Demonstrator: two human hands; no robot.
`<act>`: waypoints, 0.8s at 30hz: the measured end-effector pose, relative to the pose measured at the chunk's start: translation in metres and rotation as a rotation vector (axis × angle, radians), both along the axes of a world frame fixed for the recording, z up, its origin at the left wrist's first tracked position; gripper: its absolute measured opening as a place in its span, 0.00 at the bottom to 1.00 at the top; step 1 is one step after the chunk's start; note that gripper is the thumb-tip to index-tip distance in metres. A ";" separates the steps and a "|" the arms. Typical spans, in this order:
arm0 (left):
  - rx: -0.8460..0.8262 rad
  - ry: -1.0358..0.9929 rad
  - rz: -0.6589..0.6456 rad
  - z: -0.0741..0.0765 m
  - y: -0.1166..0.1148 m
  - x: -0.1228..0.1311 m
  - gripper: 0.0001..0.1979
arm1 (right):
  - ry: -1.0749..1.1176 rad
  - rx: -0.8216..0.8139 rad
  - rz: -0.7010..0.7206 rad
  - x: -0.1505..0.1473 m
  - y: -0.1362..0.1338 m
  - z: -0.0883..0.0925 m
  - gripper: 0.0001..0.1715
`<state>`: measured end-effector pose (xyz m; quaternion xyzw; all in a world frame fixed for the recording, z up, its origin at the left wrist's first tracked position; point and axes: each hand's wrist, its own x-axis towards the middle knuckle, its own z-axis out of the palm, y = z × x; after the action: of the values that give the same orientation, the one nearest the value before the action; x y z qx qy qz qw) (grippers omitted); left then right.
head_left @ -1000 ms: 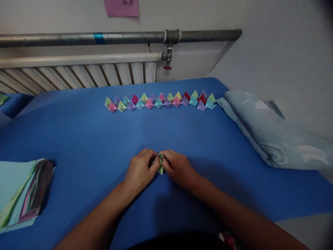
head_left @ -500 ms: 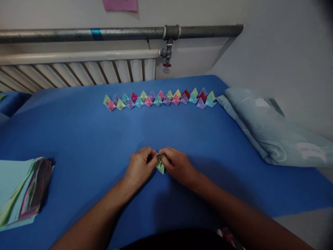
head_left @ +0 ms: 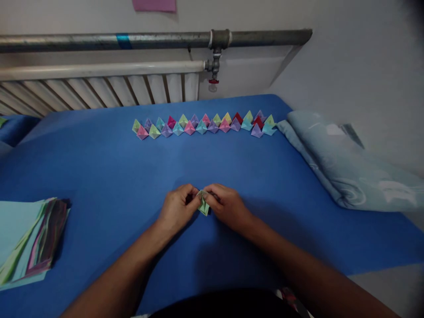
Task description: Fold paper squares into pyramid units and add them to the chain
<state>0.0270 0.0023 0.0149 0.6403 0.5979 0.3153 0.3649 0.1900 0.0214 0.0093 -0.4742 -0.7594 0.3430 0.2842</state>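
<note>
Fingertips of the left hand (head_left: 176,205) and right hand (head_left: 231,207) pinch a small folded green paper (head_left: 204,207) between them, over the blue surface (head_left: 115,168). Leftward lies a paper stack (head_left: 20,221). Beyond, colourful folded paper pieces (head_left: 202,127) form two rows beside a folded blanket (head_left: 344,163); farthest, a radiator (head_left: 139,90).

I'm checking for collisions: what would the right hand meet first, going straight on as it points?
The right hand would likely meet the small pale green folded paper diamond it holds, then the left hand; depth is unclear.
</note>
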 end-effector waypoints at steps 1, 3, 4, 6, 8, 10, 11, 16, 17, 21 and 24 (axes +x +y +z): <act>-0.006 0.003 -0.004 0.000 0.000 -0.001 0.07 | 0.003 0.000 0.000 0.000 0.000 0.001 0.08; -0.009 0.039 -0.015 0.002 0.000 -0.002 0.07 | -0.003 0.000 -0.001 0.000 0.000 0.002 0.07; -0.004 0.064 -0.019 0.003 0.000 -0.002 0.07 | -0.013 -0.001 -0.001 0.000 0.000 0.003 0.07; 0.006 0.104 -0.035 0.004 0.000 -0.003 0.05 | -0.045 -0.002 -0.002 0.000 -0.001 0.005 0.07; 0.007 0.105 -0.067 0.005 0.001 -0.005 0.04 | -0.084 0.010 0.000 0.000 -0.001 0.005 0.08; 0.002 0.091 -0.084 0.007 0.003 -0.009 0.06 | -0.110 0.023 0.001 0.001 -0.001 0.005 0.07; 0.002 0.092 -0.079 0.008 0.004 -0.011 0.06 | -0.116 0.026 -0.002 0.001 0.000 0.005 0.07; 0.059 0.193 -0.076 0.016 0.007 -0.025 0.08 | -0.089 0.021 -0.038 0.007 0.002 0.004 0.04; 0.072 0.203 -0.115 0.017 0.007 -0.027 0.08 | -0.081 0.035 -0.037 0.010 0.002 0.004 0.05; 0.114 0.183 -0.330 0.017 0.002 -0.030 0.13 | -0.042 0.131 0.071 0.024 0.002 0.003 0.12; 0.129 0.228 -0.417 0.014 -0.002 -0.027 0.17 | -0.050 0.162 0.153 0.033 0.002 0.001 0.17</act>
<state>0.0004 0.0004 0.0287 0.8033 0.4686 0.1966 0.3107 0.2231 0.0231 0.0106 -0.3988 -0.8254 0.2893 0.2757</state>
